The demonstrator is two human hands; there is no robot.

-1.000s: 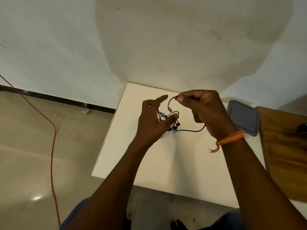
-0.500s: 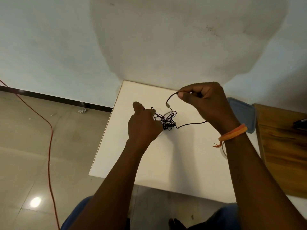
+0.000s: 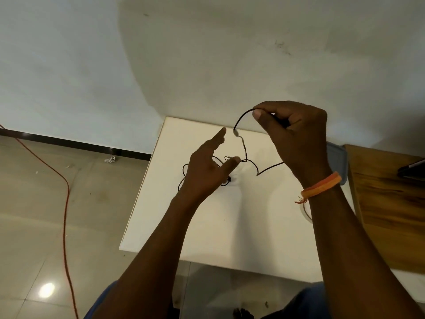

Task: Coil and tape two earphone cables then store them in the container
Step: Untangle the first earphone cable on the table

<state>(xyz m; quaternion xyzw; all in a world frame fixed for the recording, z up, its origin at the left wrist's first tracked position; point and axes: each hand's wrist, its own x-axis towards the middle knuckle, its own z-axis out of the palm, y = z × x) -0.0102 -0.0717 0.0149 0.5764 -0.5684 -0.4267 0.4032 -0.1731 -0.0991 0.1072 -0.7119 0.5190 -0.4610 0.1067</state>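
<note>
A black earphone cable [image 3: 244,148] with a small pale inline piece rises from a loose tangle [image 3: 226,182] lying on the white table [image 3: 207,226]. My right hand [image 3: 296,137] is raised above the table's far edge and pinches the cable's upper end between thumb and forefinger. My left hand [image 3: 207,171] hovers over the tangle with fingers spread, and its thumb tip touches the cable. Part of the tangle is hidden under this hand. A grey-blue container [image 3: 338,157] sits at the table's right, behind my right wrist.
A wooden surface [image 3: 391,203] adjoins the table on the right, with a dark object at its far edge. A thin curved edge [image 3: 307,214], perhaps a tape roll, peeks out beside my right forearm. An orange cord [image 3: 65,203] runs across the floor on the left. The wall is close behind.
My right hand has lifted the cable end higher and stretched it out of the tangle. My left hand has opened its fingers from the bundle it was closed around.
</note>
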